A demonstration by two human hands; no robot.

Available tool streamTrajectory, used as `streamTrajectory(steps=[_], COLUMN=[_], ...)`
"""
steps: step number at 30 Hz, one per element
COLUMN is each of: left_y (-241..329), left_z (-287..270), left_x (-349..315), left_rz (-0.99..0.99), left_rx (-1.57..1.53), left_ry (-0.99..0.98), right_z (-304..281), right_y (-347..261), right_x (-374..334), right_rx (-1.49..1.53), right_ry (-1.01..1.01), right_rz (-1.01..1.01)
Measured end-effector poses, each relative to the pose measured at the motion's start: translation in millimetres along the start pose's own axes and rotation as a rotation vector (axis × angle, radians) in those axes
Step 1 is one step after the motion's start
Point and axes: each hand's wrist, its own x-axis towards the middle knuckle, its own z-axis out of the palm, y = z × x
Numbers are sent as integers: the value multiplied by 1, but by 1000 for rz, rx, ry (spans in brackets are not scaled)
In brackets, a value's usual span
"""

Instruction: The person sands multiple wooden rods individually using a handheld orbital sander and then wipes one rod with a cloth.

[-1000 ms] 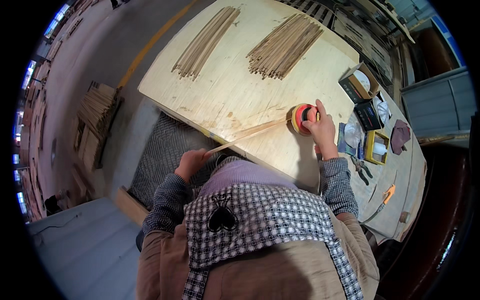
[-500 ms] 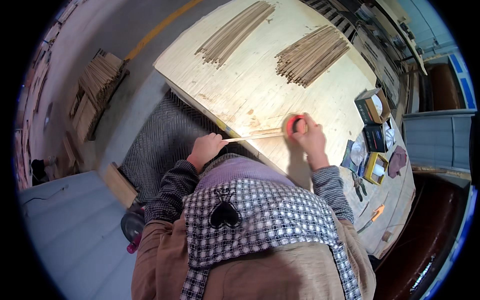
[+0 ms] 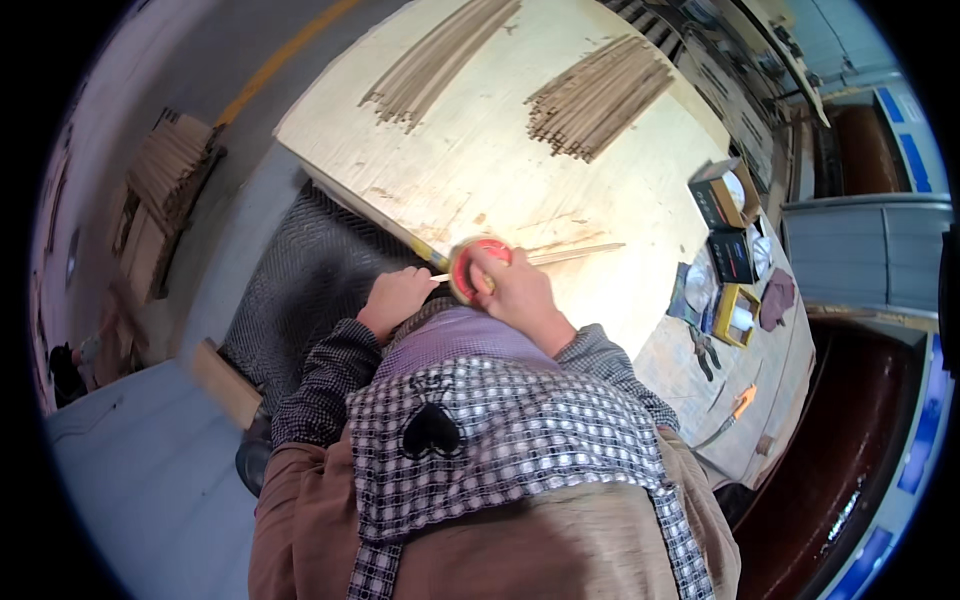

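- By the closed left hand [image 3: 398, 300], the left end of the strip [image 3: 582, 252] is held; by the curled right hand [image 3: 522, 297], the round red disc [image 3: 462, 266] is gripped over it, at the table [image 3: 390, 190] edge.
- The thin wood could be snapped by hard pressing.
- Knuckles could be grazed, the hands being close.

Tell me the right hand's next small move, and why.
Probably slide the right hand and its red round object outward along the wooden strip: the object sits close to the left hand, which holds one end, while the strip seems to continue past it over the table.
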Motion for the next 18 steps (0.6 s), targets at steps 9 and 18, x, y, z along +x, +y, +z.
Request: streamTrajectory(steps=[9, 18], left_y=[0, 4], left_z=[7, 7], left_x=[-2, 0], left_rz=[-58, -22], left_rx=[32, 60], left_ry=[-28, -17], right_z=[-42, -57], right_y=[79, 129], right_x=[-17, -19], right_rx=[11, -47], right_ry=[176, 252], right_rz=[368, 466])
